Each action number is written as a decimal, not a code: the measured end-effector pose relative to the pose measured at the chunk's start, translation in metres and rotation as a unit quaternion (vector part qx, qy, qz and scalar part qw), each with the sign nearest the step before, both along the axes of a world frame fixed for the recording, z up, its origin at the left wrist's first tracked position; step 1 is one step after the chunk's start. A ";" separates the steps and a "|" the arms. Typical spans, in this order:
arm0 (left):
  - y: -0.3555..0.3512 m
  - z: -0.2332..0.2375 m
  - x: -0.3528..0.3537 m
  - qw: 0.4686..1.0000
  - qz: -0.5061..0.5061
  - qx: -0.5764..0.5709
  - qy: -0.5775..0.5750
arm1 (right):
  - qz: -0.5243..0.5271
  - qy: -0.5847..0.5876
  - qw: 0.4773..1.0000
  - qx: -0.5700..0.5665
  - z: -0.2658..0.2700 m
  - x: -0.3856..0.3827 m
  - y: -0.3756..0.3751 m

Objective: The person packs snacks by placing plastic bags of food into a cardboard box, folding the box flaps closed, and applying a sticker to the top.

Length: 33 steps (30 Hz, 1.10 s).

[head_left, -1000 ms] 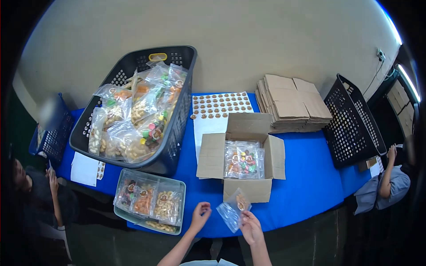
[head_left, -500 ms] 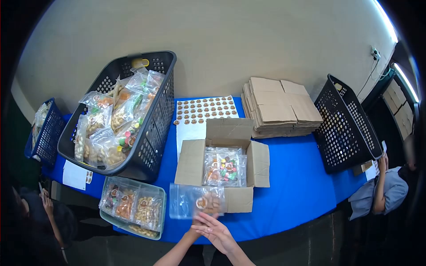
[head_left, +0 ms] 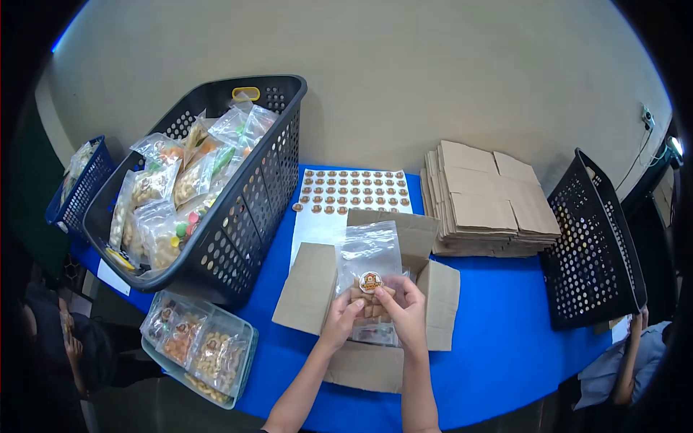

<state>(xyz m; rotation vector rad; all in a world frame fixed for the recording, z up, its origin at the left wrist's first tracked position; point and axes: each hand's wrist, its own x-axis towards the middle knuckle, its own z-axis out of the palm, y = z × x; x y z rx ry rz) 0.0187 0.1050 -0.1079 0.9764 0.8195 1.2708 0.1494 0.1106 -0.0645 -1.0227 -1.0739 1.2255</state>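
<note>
while the left hand (head_left: 339,322) pinches a labelled bag (head_left: 370,250), the right hand (head_left: 408,312) pinches it too, over the carton (head_left: 307,287).

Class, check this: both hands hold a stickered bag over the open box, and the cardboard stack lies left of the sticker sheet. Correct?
One error: the head view shows the cardboard stack right of the sticker sheet. The left hand and right hand do hold a stickered bag over the open box.
</note>
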 end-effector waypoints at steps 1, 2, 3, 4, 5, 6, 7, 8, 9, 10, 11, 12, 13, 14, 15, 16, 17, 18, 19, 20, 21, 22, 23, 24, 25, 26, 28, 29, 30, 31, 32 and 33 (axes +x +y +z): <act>0.004 0.002 0.001 1.000 0.002 -0.026 0.009 | 0.014 0.028 0.999 -0.029 0.001 0.001 0.005; 0.009 0.002 0.001 0.998 0.005 -0.055 0.017 | 0.031 0.022 0.999 -0.022 -0.005 0.003 0.009; 0.014 -0.003 0.000 0.996 0.034 -0.049 0.061 | 0.048 0.013 0.999 -0.016 -0.011 0.006 0.014; 0.016 -0.006 0.003 0.997 0.046 -0.039 0.038 | 0.065 0.004 0.998 -0.009 -0.016 0.008 0.017; 0.017 -0.007 0.006 0.998 0.057 -0.030 0.014 | 0.048 0.010 0.999 -0.012 -0.019 0.008 0.017; 0.018 -0.007 0.009 0.997 0.068 -0.022 -0.010 | 0.031 0.017 0.999 -0.016 -0.018 0.005 0.015; 0.017 -0.006 0.010 0.998 0.064 -0.022 -0.012 | 0.013 0.024 0.999 -0.022 -0.020 0.002 0.012; 0.017 -0.004 0.012 0.998 0.060 -0.022 -0.015 | 0.003 0.037 0.999 -0.028 -0.025 0.002 0.010; 0.017 -0.006 0.014 0.998 0.057 -0.022 -0.018 | -0.006 0.051 0.998 -0.034 -0.030 0.002 0.009; 0.017 -0.011 0.014 0.998 0.054 -0.012 0.004 | -0.016 0.066 0.997 -0.039 -0.034 0.001 0.007; 0.017 -0.017 0.013 0.998 0.051 -0.002 0.027 | -0.022 0.069 0.997 -0.031 -0.035 0.000 0.006; 0.016 -0.020 0.012 0.997 0.049 0.007 0.051 | -0.027 0.073 0.997 -0.025 -0.035 -0.001 0.005; 0.014 -0.021 0.012 0.997 0.052 0.007 0.051 | -0.033 0.077 0.996 -0.018 -0.036 -0.002 0.003; 0.012 -0.020 0.013 0.997 0.055 0.009 0.051 | -0.043 0.056 0.997 -0.015 -0.040 -0.001 0.003; 0.012 -0.017 0.014 0.997 0.058 0.010 0.050 | -0.052 0.036 0.998 -0.011 -0.045 -0.001 0.003; 0.012 -0.015 0.015 0.997 0.060 0.005 0.041 | -0.062 0.015 0.998 -0.007 -0.048 0.000 0.003; 0.012 -0.013 0.016 0.997 0.062 -0.003 0.034 | -0.066 0.020 0.998 -0.012 -0.049 -0.001 0.003; 0.012 -0.012 0.017 0.997 0.065 -0.010 0.027 | -0.069 0.026 0.997 -0.015 -0.046 -0.002 0.003; 0.011 -0.014 0.016 0.997 0.069 -0.004 0.033 | -0.073 0.032 0.997 -0.015 -0.044 -0.003 0.004; 0.011 -0.019 0.016 0.997 0.074 0.004 0.038 | -0.081 0.023 0.996 -0.014 -0.041 -0.005 0.003; 0.010 -0.021 0.016 0.996 0.078 0.010 0.043 | -0.090 0.013 0.996 -0.013 -0.039 -0.007 0.000; 0.010 -0.022 0.016 0.996 0.078 0.011 0.042 | -0.100 0.002 0.995 -0.013 -0.039 -0.008 -0.001; 0.010 -0.021 0.016 0.996 0.077 0.012 0.040 | -0.110 -0.011 0.994 -0.008 -0.040 -0.009 -0.001; 0.009 -0.022 0.016 0.996 0.076 0.012 0.039 | -0.121 -0.023 0.992 -0.003 -0.043 -0.009 0.000; 0.010 -0.024 0.016 0.994 0.083 0.026 0.063 | -0.132 -0.035 0.991 0.003 -0.044 -0.009 0.000; 0.010 -0.027 0.016 0.991 0.090 0.040 0.087 | -0.135 -0.035 0.990 0.003 -0.045 -0.009 -0.001; 0.010 -0.030 0.016 0.989 0.099 0.050 0.102 | -0.140 -0.034 0.990 0.004 -0.045 -0.008 -0.001; 0.009 -0.031 0.015 0.989 0.101 0.046 0.094 | -0.131 -0.017 0.991 0.000 -0.044 -0.008 -0.001; 0.009 -0.032 0.015 0.990 0.103 0.042 0.085 | -0.121 0.000 0.993 -0.004 -0.042 -0.008 -0.001; 0.009 -0.030 0.014 0.989 0.103 0.043 0.099 | -0.111 0.017 0.994 -0.009 -0.041 -0.008 0.000; 0.008 -0.026 0.014 0.987 0.103 0.044 0.113 | -0.109 0.009 0.994 -0.001 -0.045 -0.009 0.000; 0.008 -0.025 0.013 0.986 0.103 0.046 0.127 | -0.107 0.002 0.994 0.008 -0.050 -0.009 0.002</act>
